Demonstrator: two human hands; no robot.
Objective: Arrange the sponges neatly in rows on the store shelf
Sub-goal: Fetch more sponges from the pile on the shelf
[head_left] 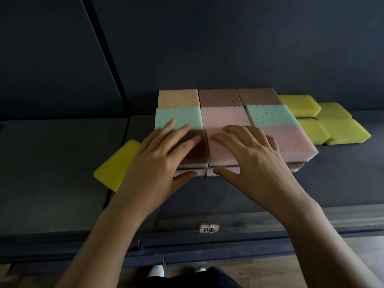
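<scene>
Fingers (178, 134) straight, left hand (160, 159) pressing brown sponge (200, 150), right hand (255, 156) pressing pink sponge (220, 150)

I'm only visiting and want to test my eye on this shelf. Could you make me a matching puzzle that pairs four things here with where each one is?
Things:
1. lone yellow sponge
2. orange sponge
3. left hand
4. right hand

Places:
A. back row, far left of the block
B. resting on the front middle pink sponge
C. apart from the others, at the far left, lying askew
D. resting on the front brown sponge

Pairs: 1-C, 2-A, 3-D, 4-B.
</scene>
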